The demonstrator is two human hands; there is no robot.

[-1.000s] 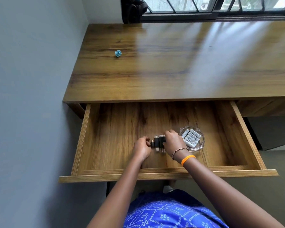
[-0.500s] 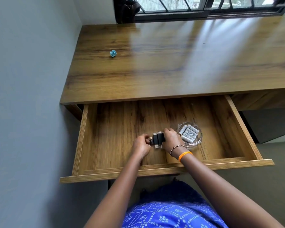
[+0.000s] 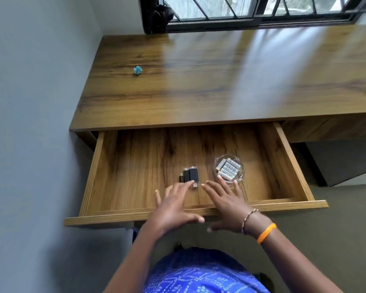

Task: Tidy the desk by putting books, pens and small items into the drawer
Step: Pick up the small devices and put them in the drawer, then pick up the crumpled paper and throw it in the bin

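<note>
Wooden desk (image 3: 220, 92) bears a blue ball (image 3: 137, 70); drawer (image 3: 135, 166) open.

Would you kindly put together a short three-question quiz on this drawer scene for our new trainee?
1. True or false: both hands, left hand and right hand, are gripping the black adapters.
2. What holds the white batteries in the drawer?
A. a cardboard box
B. a clear glass dish
C. a cloth pouch
3. Which small item lies on the desk top near the left wall?

Key
1. False: both hands are open, fingers spread.
2. B
3. The crumpled blue ball.
</note>
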